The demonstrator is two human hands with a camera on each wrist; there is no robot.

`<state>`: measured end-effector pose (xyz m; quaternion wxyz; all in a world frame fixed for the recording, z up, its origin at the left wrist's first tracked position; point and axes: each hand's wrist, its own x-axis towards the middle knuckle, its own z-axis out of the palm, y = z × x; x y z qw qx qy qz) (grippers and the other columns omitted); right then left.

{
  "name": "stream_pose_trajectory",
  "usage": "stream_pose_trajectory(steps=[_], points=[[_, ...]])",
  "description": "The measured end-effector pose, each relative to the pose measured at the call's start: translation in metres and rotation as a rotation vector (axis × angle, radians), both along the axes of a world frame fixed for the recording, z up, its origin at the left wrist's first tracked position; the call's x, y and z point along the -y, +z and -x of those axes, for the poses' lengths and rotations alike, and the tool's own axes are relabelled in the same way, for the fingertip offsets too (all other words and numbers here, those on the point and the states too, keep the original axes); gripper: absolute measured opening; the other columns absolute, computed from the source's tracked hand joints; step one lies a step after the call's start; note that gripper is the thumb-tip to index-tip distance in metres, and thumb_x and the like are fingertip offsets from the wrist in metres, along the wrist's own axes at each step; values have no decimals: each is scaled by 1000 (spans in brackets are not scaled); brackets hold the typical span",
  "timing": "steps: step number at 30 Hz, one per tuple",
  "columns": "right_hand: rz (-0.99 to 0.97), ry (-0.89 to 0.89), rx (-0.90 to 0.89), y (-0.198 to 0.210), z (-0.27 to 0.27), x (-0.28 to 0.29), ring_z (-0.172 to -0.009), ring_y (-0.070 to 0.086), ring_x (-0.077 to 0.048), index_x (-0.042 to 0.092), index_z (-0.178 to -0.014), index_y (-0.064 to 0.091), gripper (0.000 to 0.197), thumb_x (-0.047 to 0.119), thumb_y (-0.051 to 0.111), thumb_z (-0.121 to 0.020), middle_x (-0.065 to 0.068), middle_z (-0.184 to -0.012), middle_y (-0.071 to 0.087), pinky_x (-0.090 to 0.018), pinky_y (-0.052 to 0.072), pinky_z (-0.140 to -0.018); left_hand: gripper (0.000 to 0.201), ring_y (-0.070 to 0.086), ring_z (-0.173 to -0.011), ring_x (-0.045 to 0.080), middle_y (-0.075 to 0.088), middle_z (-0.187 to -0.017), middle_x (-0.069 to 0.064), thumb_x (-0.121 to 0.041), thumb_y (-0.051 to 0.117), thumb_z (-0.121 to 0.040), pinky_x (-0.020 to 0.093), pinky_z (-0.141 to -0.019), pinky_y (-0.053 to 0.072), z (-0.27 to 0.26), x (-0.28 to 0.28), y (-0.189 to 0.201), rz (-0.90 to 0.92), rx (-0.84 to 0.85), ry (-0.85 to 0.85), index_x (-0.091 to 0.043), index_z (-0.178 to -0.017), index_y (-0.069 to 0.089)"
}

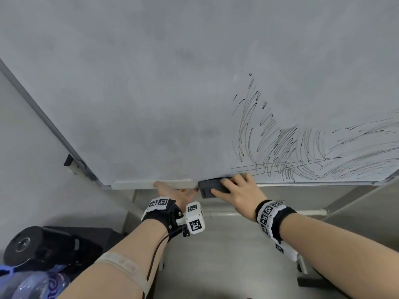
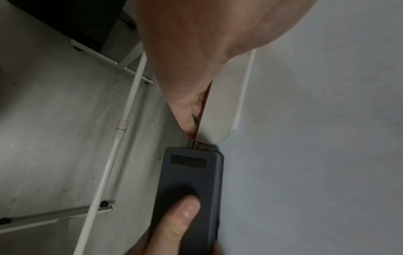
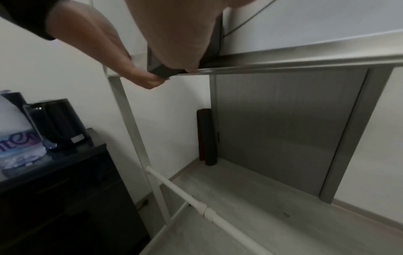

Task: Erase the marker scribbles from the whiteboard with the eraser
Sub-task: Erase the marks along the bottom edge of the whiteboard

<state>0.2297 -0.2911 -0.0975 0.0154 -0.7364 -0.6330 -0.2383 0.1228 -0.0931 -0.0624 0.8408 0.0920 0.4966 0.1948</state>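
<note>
The whiteboard fills the head view, with black marker scribbles across its lower right. A dark grey eraser lies against the board's bottom edge, just left of and below the scribbles. My right hand grips it, thumb on its back and fingers over its top. In the left wrist view that thumb presses the eraser. The right wrist view shows the eraser on the metal frame ledge. My left hand holds the white tray, thumb on top.
A black kettle and wrapped water bottles stand on a dark cabinet at the lower left. The board's white stand crossbar runs below. Behind it are a grey shutter cabinet and a dark roll.
</note>
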Motion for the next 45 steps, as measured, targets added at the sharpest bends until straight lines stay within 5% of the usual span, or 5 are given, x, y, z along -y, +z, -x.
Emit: stream_pose_trajectory(steps=[8,17,28,38,45], points=[[-209,-231,-87,36,-49,90,-89,50,-30,36,-126,61,71,3,78,-66,-10,-114,61,-42,34,-75,55,62,-102,37,64,-115,15,-57,38,-88,56,-79,52,-2,-6,5,32,13,39,-14,-118,55],[-873,-253,-44,225,-93,58,-94,52,-42,23,-125,68,34,22,62,-92,-17,-112,60,-48,41,-79,39,57,-112,40,58,-128,16,-34,34,-100,62,-91,46,2,-7,8,-47,-65,-101,-12,-131,41],[-43,-77,6,28,-40,61,-90,44,-27,33,-123,63,70,4,71,-60,-7,-109,61,-37,32,-74,49,51,-123,39,47,-143,13,-46,22,-102,55,-91,48,3,-2,14,-104,-75,-102,-16,-137,38],[-908,-131,94,329,-83,-2,-88,50,-39,26,-131,64,36,28,57,-96,-15,-111,60,-46,41,-74,57,51,-122,45,54,-134,15,-55,25,-98,64,-100,40,5,1,21,-5,-7,-48,-8,-116,51],[16,90,218,115,-47,22,-88,43,-27,31,-127,59,51,16,61,-79,-4,-110,59,-38,33,-74,72,53,-121,44,55,-134,16,-74,26,-89,61,-100,43,0,9,23,5,-3,9,-13,-121,48]])
